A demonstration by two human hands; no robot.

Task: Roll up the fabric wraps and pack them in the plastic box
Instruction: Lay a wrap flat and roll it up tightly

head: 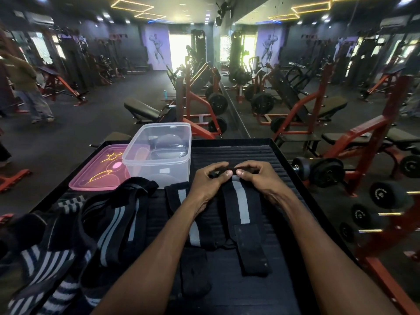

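Black wrap point(241, 201) end is pinched in both our hands, left point(210, 178) and right point(256, 176). If we roll crooked, it may turn lumpy and not fit the plastic box point(159, 151).

A gym: red-framed weight benches point(200, 103) stand beyond a wall mirror point(318, 53), dumbbells point(318, 170) racked beside it, a bodybuilder poster point(156, 47) behind.

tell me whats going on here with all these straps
A person is starting to roll a black fabric wrap with a grey stripe on a black ribbed tray. The left hand and right hand pinch its far end. The clear plastic box holds no wraps yet, its pink lid beside it. More striped wraps lie piled at left.
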